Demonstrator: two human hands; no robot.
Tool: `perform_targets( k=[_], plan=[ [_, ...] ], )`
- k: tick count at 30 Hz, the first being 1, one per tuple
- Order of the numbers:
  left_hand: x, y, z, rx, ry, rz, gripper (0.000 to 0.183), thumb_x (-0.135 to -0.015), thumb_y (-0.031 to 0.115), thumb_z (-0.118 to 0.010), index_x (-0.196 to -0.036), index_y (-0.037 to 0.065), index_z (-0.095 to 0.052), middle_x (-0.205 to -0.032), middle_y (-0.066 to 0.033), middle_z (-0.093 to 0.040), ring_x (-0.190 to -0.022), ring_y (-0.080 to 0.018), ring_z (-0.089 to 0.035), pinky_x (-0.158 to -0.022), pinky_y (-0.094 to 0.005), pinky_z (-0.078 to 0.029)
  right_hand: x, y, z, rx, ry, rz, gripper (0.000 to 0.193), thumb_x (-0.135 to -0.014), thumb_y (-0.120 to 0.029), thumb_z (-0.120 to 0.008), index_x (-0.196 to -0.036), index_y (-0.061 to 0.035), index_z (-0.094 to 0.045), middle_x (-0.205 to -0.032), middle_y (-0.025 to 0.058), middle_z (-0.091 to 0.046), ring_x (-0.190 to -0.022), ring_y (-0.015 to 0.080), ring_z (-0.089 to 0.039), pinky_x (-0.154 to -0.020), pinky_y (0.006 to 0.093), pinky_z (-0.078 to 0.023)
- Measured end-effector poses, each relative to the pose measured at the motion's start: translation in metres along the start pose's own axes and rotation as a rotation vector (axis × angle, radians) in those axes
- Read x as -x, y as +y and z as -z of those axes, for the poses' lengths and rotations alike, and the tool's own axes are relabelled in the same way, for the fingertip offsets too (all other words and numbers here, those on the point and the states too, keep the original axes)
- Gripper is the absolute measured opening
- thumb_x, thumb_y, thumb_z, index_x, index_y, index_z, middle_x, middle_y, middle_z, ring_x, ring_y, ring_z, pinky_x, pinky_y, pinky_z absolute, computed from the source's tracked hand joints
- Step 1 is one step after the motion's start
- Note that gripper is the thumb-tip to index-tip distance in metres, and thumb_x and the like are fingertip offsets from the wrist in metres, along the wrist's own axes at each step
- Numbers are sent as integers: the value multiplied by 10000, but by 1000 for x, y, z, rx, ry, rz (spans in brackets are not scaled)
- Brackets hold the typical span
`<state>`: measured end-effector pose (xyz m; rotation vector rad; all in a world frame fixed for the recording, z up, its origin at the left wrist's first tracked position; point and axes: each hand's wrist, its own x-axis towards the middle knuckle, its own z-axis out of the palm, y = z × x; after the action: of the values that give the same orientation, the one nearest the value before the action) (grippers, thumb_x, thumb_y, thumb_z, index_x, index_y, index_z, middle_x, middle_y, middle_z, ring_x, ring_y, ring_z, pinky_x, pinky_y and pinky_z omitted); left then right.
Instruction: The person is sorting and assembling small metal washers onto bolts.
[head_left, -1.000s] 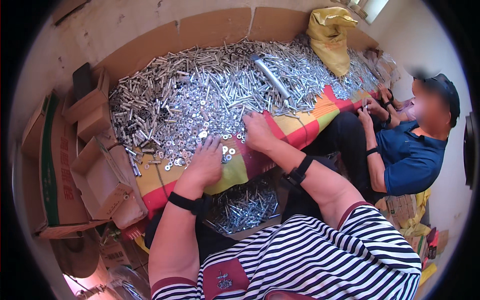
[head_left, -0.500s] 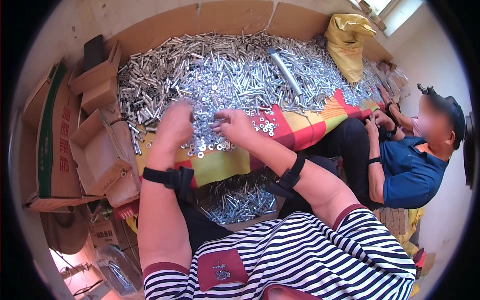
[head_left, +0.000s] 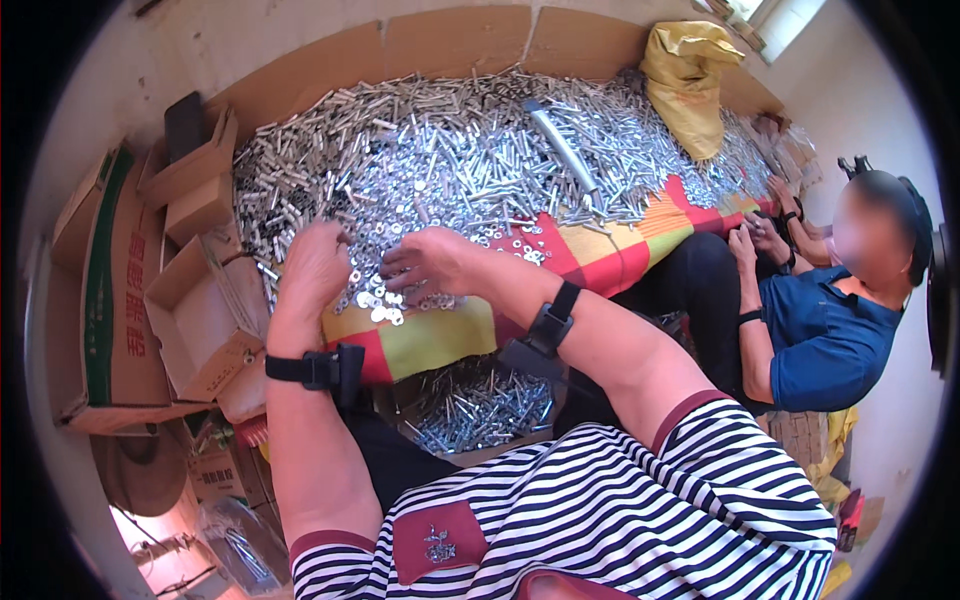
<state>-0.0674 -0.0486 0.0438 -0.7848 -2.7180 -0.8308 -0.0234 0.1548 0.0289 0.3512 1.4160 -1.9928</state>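
My left hand (head_left: pixel 316 264) is at the left front of a big heap of small metal parts. Its fingers are curled together at the heap's edge, and whatever they may hold is hidden. Just to the right, my right hand (head_left: pixel 432 264) hovers low over the parts with its fingers apart. Between and below the hands lie loose washers (head_left: pixel 376 300), some on a checkered cloth (head_left: pixel 440 342). Behind them spreads a mound of metal bolts and sleeves (head_left: pixel 410 130). A dark band circles each of my forearms.
Below the cloth's front edge sits a box of bolts (head_left: pixel 482 408). Cardboard boxes (head_left: pixel 205 310) stand at the left. A long metal tube (head_left: pixel 562 150) and a yellow sack (head_left: pixel 688 85) rest on the mound. At the right a co-worker (head_left: pixel 825 320) in blue handles parts.
Both hands have moved apart from the washers' middle, shifting left; the right fingers have spread. Washers at the front edge have shifted left. The view has turned slightly.
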Motion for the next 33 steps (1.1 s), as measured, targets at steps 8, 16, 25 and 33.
perform_targets(
  k=[8,16,25,33],
  plan=[
    [-11,-33,-1,-132,86,306,265,-779,181,-637,-995,28,-638,-1047,-211,-603,-1020,-379,-564,-888,-494,-435,66,-38,103,96,215,119,446,-898,-232,-453,-1234,57,-493,-1249,208,-549,-994,316,-629,-772,483,-518],
    [-39,-24,-9,-168,405,343,380,-804,258,-642,-1101,27,-591,-1066,-213,-569,-1032,-376,-540,-908,-473,-413,69,-42,137,1486,905,766,344,-743,-139,-634,-1065,-17,-614,-1063,176,-588,-1004,337,-570,-831,452,-483],
    [-134,11,-18,-64,174,-84,427,-860,300,-547,-1235,98,-562,-1306,-226,-490,-1207,-393,-461,-1026,-477,-325,56,-42,128,1793,618,601,223,-837,-91,-516,-1050,-126,-569,-995,147,-543,-928,333,-566,-769,413,-497],
    [-169,-9,-66,-232,-63,28,410,-894,426,-495,-1275,276,-517,-1394,-170,-395,-1291,-420,-337,-1010,-606,-280,58,-36,128,1774,514,718,165,-830,-77,-502,-980,-74,-571,-953,154,-541,-852,321,-598,-743,408,-495]
  ],
)
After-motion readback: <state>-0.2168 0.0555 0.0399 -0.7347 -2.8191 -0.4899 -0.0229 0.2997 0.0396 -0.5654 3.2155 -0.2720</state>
